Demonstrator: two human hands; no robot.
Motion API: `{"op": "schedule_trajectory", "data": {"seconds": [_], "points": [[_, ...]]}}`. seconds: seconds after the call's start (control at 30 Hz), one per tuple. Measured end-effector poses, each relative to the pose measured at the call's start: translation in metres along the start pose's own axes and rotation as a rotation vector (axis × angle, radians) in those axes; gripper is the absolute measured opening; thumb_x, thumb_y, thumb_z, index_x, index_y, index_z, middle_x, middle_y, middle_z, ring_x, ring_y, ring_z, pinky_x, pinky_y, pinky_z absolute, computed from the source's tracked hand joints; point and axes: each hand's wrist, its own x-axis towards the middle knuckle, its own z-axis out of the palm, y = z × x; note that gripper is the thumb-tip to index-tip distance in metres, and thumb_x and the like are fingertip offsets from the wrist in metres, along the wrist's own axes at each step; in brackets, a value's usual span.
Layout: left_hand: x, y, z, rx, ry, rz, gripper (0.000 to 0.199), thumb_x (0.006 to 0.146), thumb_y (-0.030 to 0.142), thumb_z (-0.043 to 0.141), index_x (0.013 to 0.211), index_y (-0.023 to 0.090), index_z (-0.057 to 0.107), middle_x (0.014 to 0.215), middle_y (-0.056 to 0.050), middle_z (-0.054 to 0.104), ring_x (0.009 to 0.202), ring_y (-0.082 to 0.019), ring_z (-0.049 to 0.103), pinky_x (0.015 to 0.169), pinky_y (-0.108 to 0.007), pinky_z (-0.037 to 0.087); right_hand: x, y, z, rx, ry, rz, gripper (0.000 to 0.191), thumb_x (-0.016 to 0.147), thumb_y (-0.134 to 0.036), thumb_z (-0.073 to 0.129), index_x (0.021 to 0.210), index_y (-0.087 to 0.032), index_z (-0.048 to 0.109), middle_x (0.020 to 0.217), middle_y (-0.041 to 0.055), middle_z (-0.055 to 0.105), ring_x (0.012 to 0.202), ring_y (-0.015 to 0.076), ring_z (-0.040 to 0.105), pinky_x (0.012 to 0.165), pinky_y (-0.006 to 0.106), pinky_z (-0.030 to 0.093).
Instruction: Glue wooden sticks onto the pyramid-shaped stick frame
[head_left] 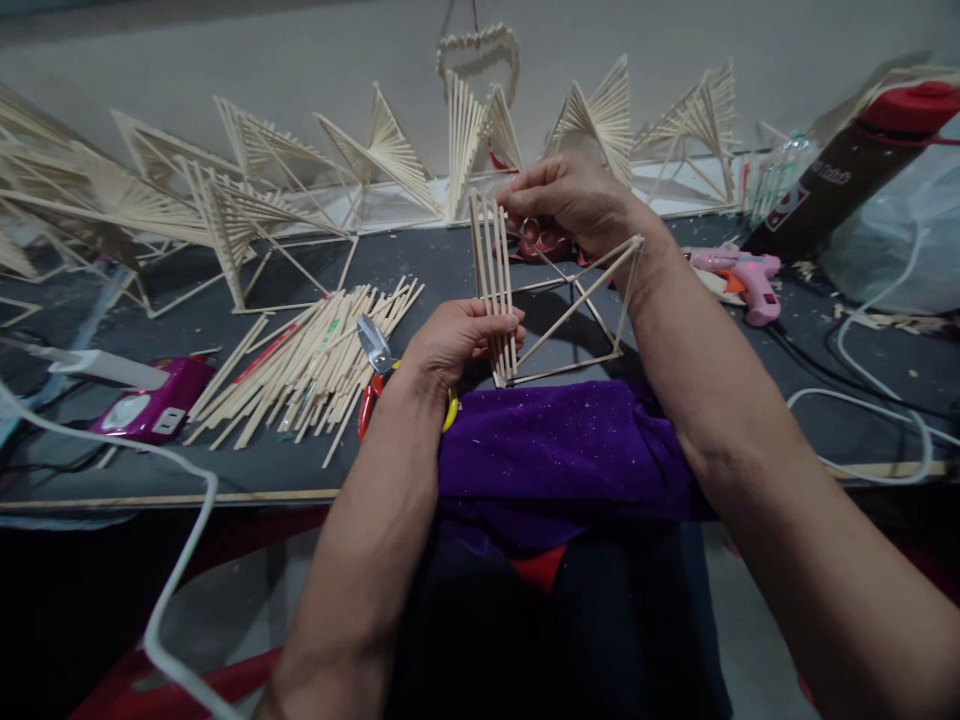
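A small frame of thin wooden sticks (564,318) stands on the table before me, with several upright sticks side by side on its left. My left hand (480,335) grips those uprights low down, thumb across the front. At their upper end, the fingers of my right hand (559,200) are pinched together at the rightmost stick. Left of the frame lies a heap of loose wooden sticks (322,365). Scissors (379,350) with red and yellow handles rest beside the heap, partly hidden by my left forearm. A purple cloth (562,445) lies in front of the frame.
Finished-looking twisted stick structures (390,150) line the wall. A pink glue gun (742,275) lies at right, near a dark bottle (832,180) with a red cap. A purple power socket (157,400) sits at left. White cables (919,350) run along both sides.
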Motion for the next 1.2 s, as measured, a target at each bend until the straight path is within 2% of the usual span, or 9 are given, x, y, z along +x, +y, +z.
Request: {"op": "schedule_trajectory", "data": {"seconds": [0.6, 0.77, 1.03, 1.2], "points": [[-0.0007, -0.0003, 0.0007, 0.001, 0.004, 0.009, 0.016, 0.068, 0.019, 0.077, 0.082, 0.013, 0.072, 0.071, -0.004, 0.072, 0.06, -0.013, 0.065, 0.054, -0.023, 0.047, -0.0011, -0.0039, 0.0018, -0.036, 0.003, 0.021, 0.009, 0.084, -0.015, 0.063, 0.076, -0.016, 0.067, 0.064, 0.0001, 0.062, 0.044, 0.0063, 0.05, 0.033, 0.018, 0.03], [-0.0003, -0.0003, 0.0005, -0.005, -0.006, 0.012, 0.016, 0.067, 0.019, 0.078, 0.081, 0.013, 0.072, 0.07, -0.004, 0.072, 0.06, -0.012, 0.065, 0.055, -0.023, 0.047, -0.0022, -0.0046, 0.0025, -0.041, 0.023, 0.042, 0.003, 0.082, -0.018, 0.067, 0.08, -0.016, 0.067, 0.065, 0.0006, 0.063, 0.046, 0.0066, 0.049, 0.035, 0.016, 0.031], [-0.0001, -0.0004, 0.0004, 0.004, -0.002, 0.01, 0.016, 0.068, 0.018, 0.076, 0.082, 0.013, 0.071, 0.071, -0.004, 0.072, 0.061, -0.013, 0.065, 0.056, -0.024, 0.048, -0.0014, -0.0028, 0.0023, -0.022, -0.001, -0.007, 0.01, 0.083, -0.013, 0.059, 0.079, -0.014, 0.068, 0.063, 0.0002, 0.061, 0.044, 0.0065, 0.049, 0.034, 0.017, 0.028], [-0.0005, -0.0009, -0.0001, 0.0, 0.0, 0.018, 0.017, 0.067, 0.02, 0.078, 0.082, 0.014, 0.071, 0.071, -0.004, 0.072, 0.062, -0.013, 0.065, 0.058, -0.025, 0.049, -0.0034, -0.0043, 0.0026, -0.035, 0.004, 0.023, 0.007, 0.084, -0.019, 0.063, 0.078, -0.017, 0.067, 0.066, 0.0004, 0.062, 0.045, 0.0059, 0.048, 0.036, 0.017, 0.029]]}}
